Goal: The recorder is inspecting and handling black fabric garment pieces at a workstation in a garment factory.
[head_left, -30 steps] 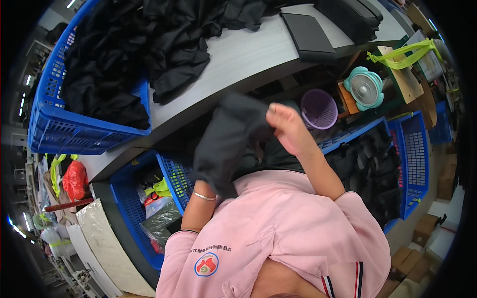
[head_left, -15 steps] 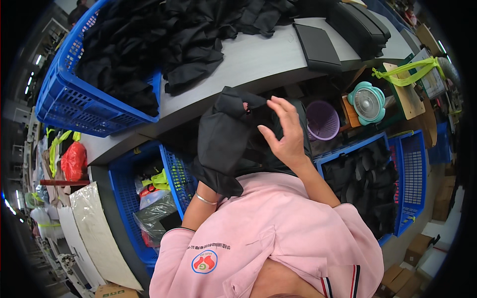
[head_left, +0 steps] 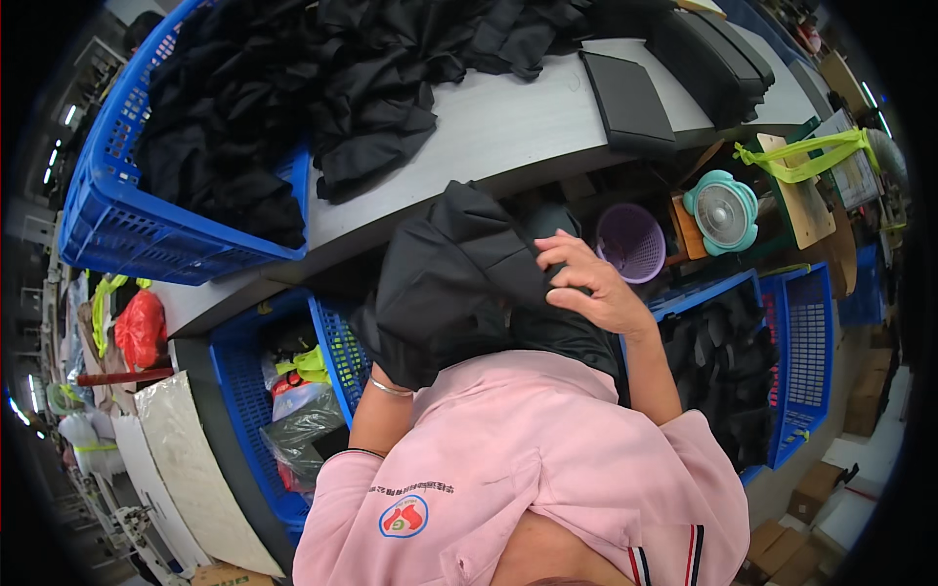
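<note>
A piece of black fabric (head_left: 440, 269), folded and loose like a sleeve or bag, is draped over my left hand and hangs above my lap. My left hand is hidden inside or beneath it; only the forearm (head_left: 381, 420) with a silver bangle shows. At the right edge of the cloth is my right hand (head_left: 606, 288), its fingers bent and spread apart from the thumb. Its fingertips are at or very near the fabric's edge; whether they touch it is unclear.
Heaped black fabric (head_left: 376, 117) covers the grey table (head_left: 508, 112) and fills a blue crate (head_left: 186, 234). Flat black pieces (head_left: 630, 103) lie on the right. Below stand a purple basket (head_left: 630, 239), a teal fan (head_left: 723, 213), and blue crates at left (head_left: 234, 391) and right (head_left: 806, 361).
The black fabric has spread wider to the right, and the bit of left fingertip showing before is now covered. My right hand has moved lower and slightly right, its fingers more bent.
</note>
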### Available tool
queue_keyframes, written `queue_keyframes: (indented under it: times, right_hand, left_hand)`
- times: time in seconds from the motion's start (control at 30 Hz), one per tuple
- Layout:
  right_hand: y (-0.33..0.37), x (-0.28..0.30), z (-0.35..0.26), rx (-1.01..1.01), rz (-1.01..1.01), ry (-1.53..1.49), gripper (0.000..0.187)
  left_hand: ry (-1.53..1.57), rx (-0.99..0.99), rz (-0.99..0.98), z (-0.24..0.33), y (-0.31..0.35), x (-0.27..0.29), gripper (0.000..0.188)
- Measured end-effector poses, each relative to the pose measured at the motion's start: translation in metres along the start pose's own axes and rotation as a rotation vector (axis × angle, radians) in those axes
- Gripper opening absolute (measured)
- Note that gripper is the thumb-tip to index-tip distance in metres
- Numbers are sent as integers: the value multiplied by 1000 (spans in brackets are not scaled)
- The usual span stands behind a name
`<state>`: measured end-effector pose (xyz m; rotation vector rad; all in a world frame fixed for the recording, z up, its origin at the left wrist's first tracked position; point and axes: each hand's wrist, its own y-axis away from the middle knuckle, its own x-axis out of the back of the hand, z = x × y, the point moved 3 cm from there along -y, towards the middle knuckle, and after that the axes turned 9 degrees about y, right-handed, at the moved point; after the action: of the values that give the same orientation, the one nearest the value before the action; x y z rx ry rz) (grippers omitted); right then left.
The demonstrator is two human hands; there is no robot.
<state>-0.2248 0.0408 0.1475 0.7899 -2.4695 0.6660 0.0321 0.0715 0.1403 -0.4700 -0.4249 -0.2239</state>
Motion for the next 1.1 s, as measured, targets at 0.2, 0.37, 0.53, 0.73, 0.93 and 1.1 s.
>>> queue_keyframes:
  times: [0.2,0.37,0.53,0.73,0.93,1.1]
  right_hand:
    - [-30,15,17,-345,230,-153,27]
    - [-79,-5,35,-359,261,-96,21]
    - [-97,-3,54,-500,316,-825,7]
    - [-160,17,64,-373,407,-957,3]
    - [-251,59,104,-214,558,65,14]
    - [-281,62,146,-222,529,463,18]
  left_hand:
    - [448,186,64,-49,-8,-8,27]
    - [808,356,144,-92,-23,-28,28]
    - [-290,-30,-342,-100,-56,3,41]
    - [260,-1,-31,-151,-62,-23,44]
    - [1361,776,292,-152,-71,-63,40]
    - [724,385,310,-112,-78,-60,27]
